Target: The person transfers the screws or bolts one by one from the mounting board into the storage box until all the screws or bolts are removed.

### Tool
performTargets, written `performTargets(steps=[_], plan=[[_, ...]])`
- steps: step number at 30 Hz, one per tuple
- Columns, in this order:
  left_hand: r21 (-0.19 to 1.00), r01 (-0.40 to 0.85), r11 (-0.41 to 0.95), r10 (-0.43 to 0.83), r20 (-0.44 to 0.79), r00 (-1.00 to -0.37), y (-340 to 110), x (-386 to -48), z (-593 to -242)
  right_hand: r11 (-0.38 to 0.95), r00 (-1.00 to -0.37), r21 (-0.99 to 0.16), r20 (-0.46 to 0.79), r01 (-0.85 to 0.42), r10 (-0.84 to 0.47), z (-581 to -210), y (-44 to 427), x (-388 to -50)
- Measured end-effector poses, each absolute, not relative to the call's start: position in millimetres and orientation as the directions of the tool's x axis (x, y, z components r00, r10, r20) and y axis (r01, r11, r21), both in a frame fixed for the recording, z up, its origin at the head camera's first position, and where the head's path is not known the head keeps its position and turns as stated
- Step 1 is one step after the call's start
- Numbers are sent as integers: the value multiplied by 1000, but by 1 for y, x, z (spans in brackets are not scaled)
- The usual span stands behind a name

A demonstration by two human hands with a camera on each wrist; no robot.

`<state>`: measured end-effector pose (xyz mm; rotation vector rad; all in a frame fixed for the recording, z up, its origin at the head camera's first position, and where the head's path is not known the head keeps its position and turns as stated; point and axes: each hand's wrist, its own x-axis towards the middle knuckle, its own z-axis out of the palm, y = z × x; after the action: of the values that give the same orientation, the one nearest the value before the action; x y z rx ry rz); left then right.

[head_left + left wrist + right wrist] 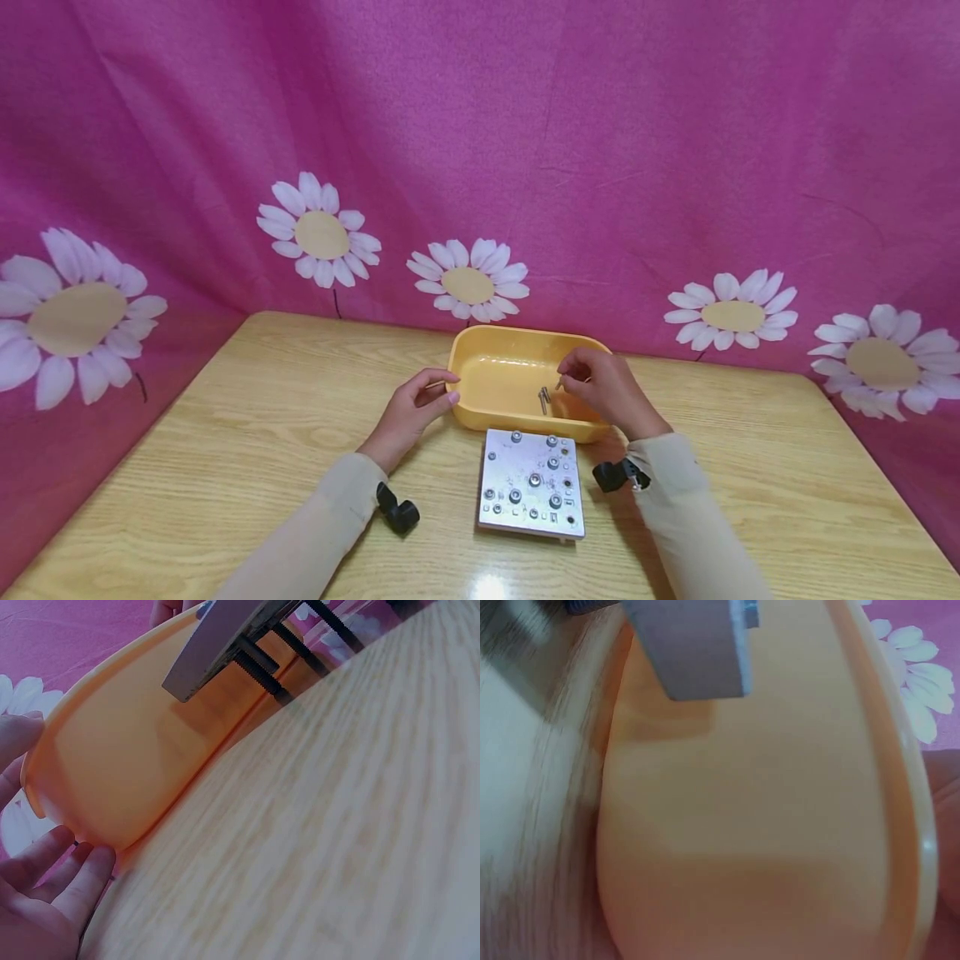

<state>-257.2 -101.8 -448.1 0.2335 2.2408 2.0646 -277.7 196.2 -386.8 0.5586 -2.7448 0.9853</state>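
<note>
A yellow plastic bin (487,375) stands on the table, a few small metal screws (543,402) lying on its floor. My left hand (416,408) touches the bin's left end, its fingers resting against the outer wall near the rim. Over the bin's right side, my right hand (603,383) pinches a small screw (558,385) between thumb and fingertips. In front of the bin is a silver metal plate (525,521) with several socket-head bolts (535,480) and holes; the left wrist view shows threaded bolt shanks (259,671) beneath it.
The wooden table (300,375) extends to both sides. A pink curtain (525,167) with white daisies hangs behind and to the left. Black camera mounts (397,510) sit on both wrists, the right one close to the plate.
</note>
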Motion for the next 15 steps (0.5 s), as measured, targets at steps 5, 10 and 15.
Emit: performTargets(steps=[5,10,15], plan=[[995,64,76,167,50,-985,-102,-256,-447,731,-917,-557,283,-395,-280,-390,195,-279],[996,55,73,173,42,-984,-102,-256,-448,748,-923,-543,266,-382,-278,-394,192,-280],[996,37,85,180,21,-983,-102,-255,-442,787,-930,-499,236,-364,-280,-394,187,-279]])
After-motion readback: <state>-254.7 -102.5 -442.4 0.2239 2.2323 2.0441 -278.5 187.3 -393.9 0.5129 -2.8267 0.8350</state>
